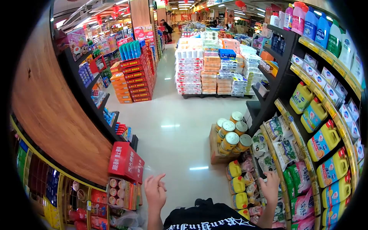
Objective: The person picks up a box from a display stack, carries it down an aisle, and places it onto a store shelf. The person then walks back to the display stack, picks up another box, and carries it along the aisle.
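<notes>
My left hand (155, 191) is raised at the lower middle, fingers loosely bent and apart, holding nothing. Just left of it stands a red fire-equipment box (126, 163) with white lettering, and below that are shrink-wrapped packs of round tubs (116, 191). On the other side, my right hand (271, 186) is up in front of the lower shelf, empty, with its fingers slightly curled and apart. Yellow jugs (238, 185) sit on the floor to its left. Pink and green bags (301, 176) fill the shelf to its right.
Large tins (231, 140) stand on a cardboard box (215, 147) at the right of the aisle. Ahead are stacked tissue packs (189, 71) and red cartons (141, 80). Detergent jugs (324, 140) line the right shelves. A person (167, 30) stands far down the aisle.
</notes>
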{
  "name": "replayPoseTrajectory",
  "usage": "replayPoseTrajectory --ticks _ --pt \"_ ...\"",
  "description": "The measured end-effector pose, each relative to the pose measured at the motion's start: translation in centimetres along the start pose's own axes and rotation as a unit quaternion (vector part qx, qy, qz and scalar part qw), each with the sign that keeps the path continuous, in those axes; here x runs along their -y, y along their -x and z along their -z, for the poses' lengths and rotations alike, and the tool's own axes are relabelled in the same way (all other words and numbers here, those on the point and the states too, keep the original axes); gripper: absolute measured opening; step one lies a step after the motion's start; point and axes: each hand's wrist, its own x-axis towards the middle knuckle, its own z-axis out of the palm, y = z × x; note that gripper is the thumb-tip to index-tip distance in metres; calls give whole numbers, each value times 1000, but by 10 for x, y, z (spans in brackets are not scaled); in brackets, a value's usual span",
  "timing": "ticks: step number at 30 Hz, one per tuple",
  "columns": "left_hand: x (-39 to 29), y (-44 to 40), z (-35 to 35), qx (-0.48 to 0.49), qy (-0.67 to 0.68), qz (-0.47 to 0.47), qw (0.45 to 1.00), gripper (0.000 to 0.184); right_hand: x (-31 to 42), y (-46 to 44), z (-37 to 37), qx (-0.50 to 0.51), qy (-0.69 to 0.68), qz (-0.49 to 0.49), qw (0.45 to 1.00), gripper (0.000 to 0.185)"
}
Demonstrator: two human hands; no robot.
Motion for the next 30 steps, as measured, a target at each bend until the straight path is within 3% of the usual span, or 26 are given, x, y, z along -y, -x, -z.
replayPoseTrajectory --ticks 1,6,13,19,21,23,26,29,30 --pt "8 0 -8 12 76 67 995 41 -2 -7 -2 10 -5 -13 1000 32" --pt "29 -26 -31 -2 112 55 992 25 14 -38 -20 -4 -35 -15 999 32" --pt "76 -95 -65 20 153 42 987 21 58 -108 -42 -48 -69 -21 996 33" --pt "138 -189 -77 -38 176 -40 983 18 92 -157 -55 -116 -51 -91 988 32" --pt "153 -223 -74 -68 217 18 974 17 104 -176 -62 -134 -43 -90 986 31" --pt "181 -247 -77 -63 210 35 975 15 113 -193 -79 -134 -12 -122 983 31" --pt "182 -289 -70 -158 70 -53 984 20 149 -214 -96 -140 -24 -116 983 31" --pt "196 -314 -65 -129 -8 -119 984 17 171 -236 -112 -128 -62 -100 985 32" --pt "203 -318 -66 -121 -4 -102 987 16 176 -242 -117 -115 -60 -96 987 32"
